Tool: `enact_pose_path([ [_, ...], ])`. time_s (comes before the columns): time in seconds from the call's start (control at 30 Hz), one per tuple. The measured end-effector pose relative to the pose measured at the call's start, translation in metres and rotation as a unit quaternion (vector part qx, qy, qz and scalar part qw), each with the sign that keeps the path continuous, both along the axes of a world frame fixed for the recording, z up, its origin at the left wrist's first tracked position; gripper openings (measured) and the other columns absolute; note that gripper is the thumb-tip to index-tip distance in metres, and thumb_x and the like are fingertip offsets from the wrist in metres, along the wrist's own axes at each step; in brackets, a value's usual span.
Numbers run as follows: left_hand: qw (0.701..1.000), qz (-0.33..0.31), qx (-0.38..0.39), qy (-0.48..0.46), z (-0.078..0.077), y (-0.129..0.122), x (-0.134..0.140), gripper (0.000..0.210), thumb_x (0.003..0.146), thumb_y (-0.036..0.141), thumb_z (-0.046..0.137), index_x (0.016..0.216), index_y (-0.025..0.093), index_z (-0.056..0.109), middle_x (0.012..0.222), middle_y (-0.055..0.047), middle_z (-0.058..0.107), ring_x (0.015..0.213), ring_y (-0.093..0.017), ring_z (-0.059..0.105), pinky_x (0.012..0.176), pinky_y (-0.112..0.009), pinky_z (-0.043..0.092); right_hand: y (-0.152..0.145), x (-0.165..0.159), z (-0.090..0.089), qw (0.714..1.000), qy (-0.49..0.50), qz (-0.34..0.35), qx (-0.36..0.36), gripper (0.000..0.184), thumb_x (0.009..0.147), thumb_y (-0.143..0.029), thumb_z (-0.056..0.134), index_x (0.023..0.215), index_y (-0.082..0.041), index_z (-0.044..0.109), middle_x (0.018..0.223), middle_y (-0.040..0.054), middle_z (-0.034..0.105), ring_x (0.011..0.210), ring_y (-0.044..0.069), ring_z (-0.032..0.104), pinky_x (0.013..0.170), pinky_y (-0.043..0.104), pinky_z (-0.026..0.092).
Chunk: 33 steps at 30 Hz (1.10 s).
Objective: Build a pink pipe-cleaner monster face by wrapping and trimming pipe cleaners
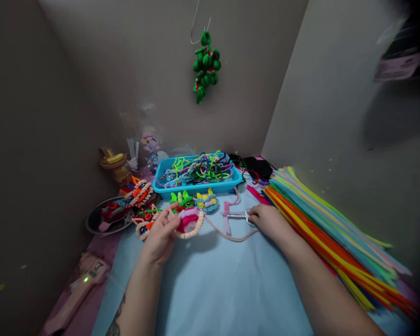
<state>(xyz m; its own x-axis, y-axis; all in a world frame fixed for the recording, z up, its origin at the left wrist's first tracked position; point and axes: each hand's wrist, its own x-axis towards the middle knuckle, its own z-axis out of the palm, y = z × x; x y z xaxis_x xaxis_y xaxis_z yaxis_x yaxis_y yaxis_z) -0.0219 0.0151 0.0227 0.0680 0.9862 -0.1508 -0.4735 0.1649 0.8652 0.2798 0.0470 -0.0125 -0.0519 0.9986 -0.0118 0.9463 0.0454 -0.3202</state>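
Observation:
My left hand (pixel 164 233) is closed on a half-round pipe-cleaner piece (pixel 190 222), banded in pinks with a cream coiled rim. From it a long beige pipe cleaner (pixel 233 239) curves right across the cloth. My right hand (pixel 266 219) has its fingers at the handle loops of silver scissors (pixel 236 215), whose blades point left over a crimped pink pipe cleaner (pixel 227 221). Just beyond my left hand lie a green pipe-cleaner figure (pixel 182 200) and a blue one with yellow ears (pixel 206 203).
A blue tray (pixel 196 189) of tangled pipe-cleaner offcuts stands at the back. Bundled coloured pipe cleaners (pixel 329 224) lie right, beside my forearm. At left are a metal bowl (pixel 91 226), orange-and-cream figures (pixel 140 192) and a pink glue gun (pixel 77 298). A green ornament (pixel 206 67) hangs on the wall.

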Motion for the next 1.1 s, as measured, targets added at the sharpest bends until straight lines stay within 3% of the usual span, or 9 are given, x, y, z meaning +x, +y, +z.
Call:
enact_pose_path([
  [0.17,0.999,0.032,-0.011,-0.016,0.001,0.001,0.0,0.054,0.064,0.019,0.079,0.113,0.016,0.055,0.082,-0.003,0.071,0.066,-0.014,0.066,0.061,-0.022,0.053,-0.005,-0.008,0.002,0.997,-0.004,-0.061,0.056,0.021,0.081,-0.019,0.051,0.078,-0.018,0.071,0.083,0.0095,0.07,0.079,0.023,0.062,0.067,0.029,0.04],
  [0.3,0.997,0.076,-0.024,-0.025,0.001,0.002,0.001,0.05,0.064,0.015,0.075,0.111,0.015,0.056,0.084,-0.003,0.07,0.067,-0.014,0.066,0.06,-0.022,0.053,-0.019,-0.05,-0.001,0.978,0.103,0.094,0.152,0.02,0.086,-0.022,0.049,0.088,-0.017,0.068,0.092,0.0078,0.068,0.094,0.021,0.057,0.084,0.031,0.042],
  [0.4,0.994,0.099,-0.033,-0.028,0.0,0.003,0.002,0.046,0.064,0.013,0.073,0.107,0.014,0.057,0.081,-0.002,0.069,0.064,-0.013,0.065,0.057,-0.021,0.052,-0.029,-0.086,-0.006,0.966,0.1,0.197,0.133,0.023,0.084,-0.027,0.056,0.104,-0.021,0.066,0.123,0.0089,0.059,0.118,0.025,0.045,0.099,0.04,0.036],
  [0.5,0.993,0.11,-0.038,-0.03,0.001,0.003,0.004,0.043,0.064,0.013,0.071,0.104,0.014,0.058,0.079,-0.001,0.069,0.063,-0.013,0.065,0.057,-0.022,0.052,-0.031,-0.108,-0.01,0.976,0.038,0.198,0.083,0.041,0.08,-0.038,0.063,0.119,-0.025,0.061,0.143,0.0115,0.042,0.134,0.033,0.027,0.107,0.055,0.02],
  [0.6,0.993,0.105,-0.038,-0.026,0.002,0.002,0.006,0.045,0.063,0.014,0.072,0.105,0.015,0.057,0.078,-0.001,0.069,0.063,-0.013,0.065,0.057,-0.022,0.051,-0.029,-0.113,-0.011,0.979,0.003,0.198,0.057,0.045,0.083,-0.04,0.059,0.124,-0.022,0.057,0.144,0.0131,0.04,0.135,0.035,0.026,0.106,0.064,0.009],
  [0.77,0.995,0.094,-0.03,-0.006,0.003,-0.001,0.008,0.05,0.06,0.019,0.077,0.105,0.016,0.056,0.076,0.0,0.069,0.061,-0.013,0.064,0.056,-0.021,0.049,-0.028,-0.108,-0.014,0.979,0.026,0.193,0.058,0.037,0.085,-0.031,0.054,0.12,-0.02,0.06,0.132,0.0113,0.055,0.13,0.034,0.034,0.106,0.065,0.008],
  [0.9,0.998,0.065,-0.008,0.019,0.001,-0.002,0.008,0.055,0.061,0.024,0.079,0.109,0.016,0.054,0.074,0.0,0.068,0.061,-0.013,0.063,0.058,-0.021,0.047,-0.031,-0.103,-0.013,0.96,0.178,0.179,0.12,0.024,0.086,-0.019,0.049,0.098,-0.021,0.068,0.106,0.0082,0.067,0.109,0.025,0.054,0.104,0.052,0.029],
  [1.0,0.997,-0.033,0.017,0.074,-0.001,-0.005,0.009,0.059,0.063,0.023,0.08,0.114,0.016,0.051,0.069,0.001,0.065,0.059,-0.012,0.061,0.058,-0.02,0.045,-0.035,-0.099,-0.007,0.904,0.37,0.116,0.177,0.018,0.085,-0.019,0.05,0.086,-0.02,0.068,0.095,0.0083,0.066,0.09,0.02,0.06,0.084,0.036,0.047],
  [1.1,0.985,-0.133,0.031,0.105,-0.002,-0.009,0.011,0.06,0.064,0.022,0.081,0.116,0.016,0.051,0.069,0.001,0.063,0.059,-0.012,0.059,0.056,-0.02,0.043,-0.04,-0.094,-0.001,0.843,0.517,0.056,0.139,0.01,0.083,-0.025,0.056,0.088,-0.021,0.062,0.091,0.0064,0.063,0.083,0.018,0.06,0.072,0.031,0.048],
])
